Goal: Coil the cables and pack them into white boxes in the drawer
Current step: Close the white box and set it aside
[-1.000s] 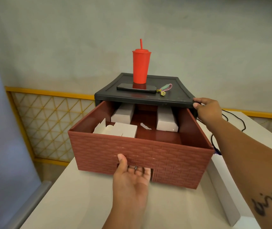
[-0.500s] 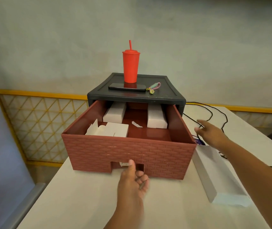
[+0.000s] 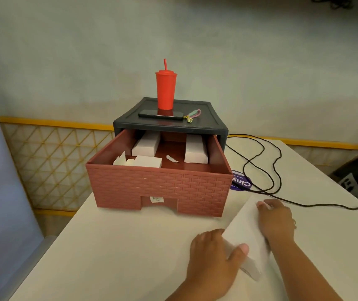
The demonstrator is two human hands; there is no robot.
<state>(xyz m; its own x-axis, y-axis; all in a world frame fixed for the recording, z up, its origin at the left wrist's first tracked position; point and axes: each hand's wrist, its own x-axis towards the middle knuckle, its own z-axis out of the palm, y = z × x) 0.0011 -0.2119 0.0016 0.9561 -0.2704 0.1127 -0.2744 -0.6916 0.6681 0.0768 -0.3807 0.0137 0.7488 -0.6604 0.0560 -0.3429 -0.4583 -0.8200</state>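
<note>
Nearest: left grip (image 3: 215, 257) clenched on the near end of a long white box (image 3: 246, 229), thumb on top, fingers down its left side. Right grip (image 3: 276, 222) grasped the same box along its right edge, fingers curved over it, thumb hidden. The box lay flat on the white counter (image 3: 119, 246), angled, in front of and to the right of the drawer (image 3: 158, 185) and outside it.

Drawer was red-brown with a brick pattern and stood pulled out, with a barcode sticker (image 3: 156, 199) in its front cutout. Inside: an opened white box (image 3: 148, 162) at front left with its flap up, a closed white box (image 3: 145, 144) at back left, another closed white box (image 3: 195, 151) at back right, and a paper scrap (image 3: 172, 158) between them on the drawer floor.

Right of the drawer, a black cable (image 3: 260, 161) lay loose in wide loops on the counter, uncoiled, trailing off to the right edge. One loop crossed a purple round sticker (image 3: 242, 183) just beside the drawer's right corner.

Behind: dark grey cabinet shell (image 3: 169, 124) over the drawer. On its top sat a red tumbler (image 3: 166, 90) with a straw, upright, a black phone (image 3: 160, 115) lying flat in front of the tumbler, and a keychain (image 3: 192, 116) just right of the phone. Farther left, a yellow lattice railing (image 3: 50, 164) ran along the wall.
</note>
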